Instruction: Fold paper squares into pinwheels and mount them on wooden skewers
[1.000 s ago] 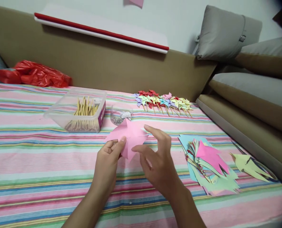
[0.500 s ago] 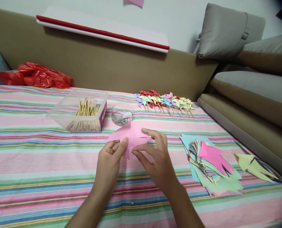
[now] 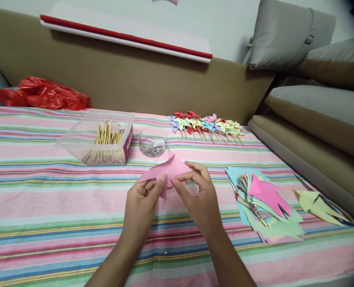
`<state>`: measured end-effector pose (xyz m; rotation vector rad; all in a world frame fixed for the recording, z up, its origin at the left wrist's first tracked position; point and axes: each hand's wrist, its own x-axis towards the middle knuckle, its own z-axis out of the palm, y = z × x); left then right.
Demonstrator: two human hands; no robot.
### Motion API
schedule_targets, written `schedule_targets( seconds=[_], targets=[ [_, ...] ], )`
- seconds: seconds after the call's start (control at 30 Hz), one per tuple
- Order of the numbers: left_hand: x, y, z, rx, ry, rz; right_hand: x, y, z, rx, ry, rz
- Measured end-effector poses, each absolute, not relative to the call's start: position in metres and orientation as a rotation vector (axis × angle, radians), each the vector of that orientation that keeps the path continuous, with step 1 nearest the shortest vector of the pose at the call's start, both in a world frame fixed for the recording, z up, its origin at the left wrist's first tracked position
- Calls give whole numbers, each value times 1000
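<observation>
A pink paper piece [image 3: 174, 166], cut into points, is held between both hands above the striped cloth. My left hand [image 3: 145, 197] pinches it from the left, thumb on top near the paper's middle and fingers curled beneath. My right hand [image 3: 199, 197] has its thumb and index finger on the paper's right part, close to the left thumb; the other fingers reach along the right edge. One corner stands up at the top and another hangs down between the hands. Just beyond the paper sits a clear round container [image 3: 153, 144] of small metallic pieces.
A clear plastic box [image 3: 75, 149] with wooden sticks stands at the left. Finished paper pinwheels [image 3: 206, 124] lie at the back. Cut coloured papers [image 3: 266, 203] are stacked at the right, beside scissors [image 3: 338, 210] partly under a yellow cut sheet [image 3: 314, 205]. Cushions [image 3: 320, 115] border the right side.
The right thumb and index finger have moved up and left onto the paper, towards the left thumb. The paper's right part is now bent inward, and the left hand has shifted slightly right.
</observation>
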<state>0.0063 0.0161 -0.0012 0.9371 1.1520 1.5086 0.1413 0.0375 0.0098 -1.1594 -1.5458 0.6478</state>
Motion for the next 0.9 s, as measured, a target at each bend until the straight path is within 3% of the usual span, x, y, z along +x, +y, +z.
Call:
schedule_targets(
  seconds=[0.9],
  targets=[
    [9,16,3,922,1130,1522,135,35,6,-1179,-1553,577]
  ],
)
